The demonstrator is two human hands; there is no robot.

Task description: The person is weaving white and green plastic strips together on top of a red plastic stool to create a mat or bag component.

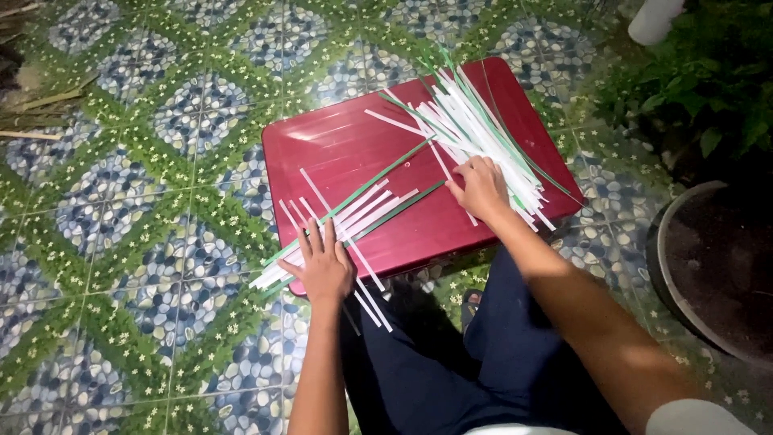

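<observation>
A dark red plastic board point(354, 145) lies on the tiled floor in front of me. My left hand point(322, 266) presses flat, fingers spread, on a small set of crossed white and green strips point(354, 213) at the board's near left edge. My right hand point(481, 187) rests on the near edge of a loose pile of white and green strips point(471, 125) at the board's right side, fingers touching them. Whether it grips one strip I cannot tell.
The floor point(137, 185) has green and blue pebble-pattern tiles. A dark round pot point(708, 274) sits at the right, with leafy plants point(708, 72) behind it. Dry stalks point(32, 105) lie at the far left. My legs in dark trousers point(451, 370) are below the board.
</observation>
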